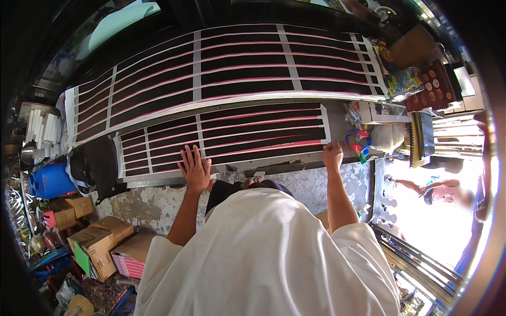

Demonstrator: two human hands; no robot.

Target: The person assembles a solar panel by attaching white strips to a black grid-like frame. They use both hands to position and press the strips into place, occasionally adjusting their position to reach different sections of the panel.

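A long black printed sheet [237,128] with white and red stripes lies in front of me on a grey surface. My left hand [195,168] rests flat on its near edge, left of the middle, fingers spread. At the sheet's near right corner, my right hand [333,155] is closed, its fingers pinching the white margin. Just beyond lies a larger stack of similar striped sheets [240,60], its white edges showing along the near side.
Right of the sheets are a multicoloured ribbon roll [358,143], a white box [387,111] and a spiral-bound book [418,139]. A black bag [105,164] and a blue container [51,180] stand left. Cardboard boxes [100,245] are at lower left; a person [443,190] is outside, right.
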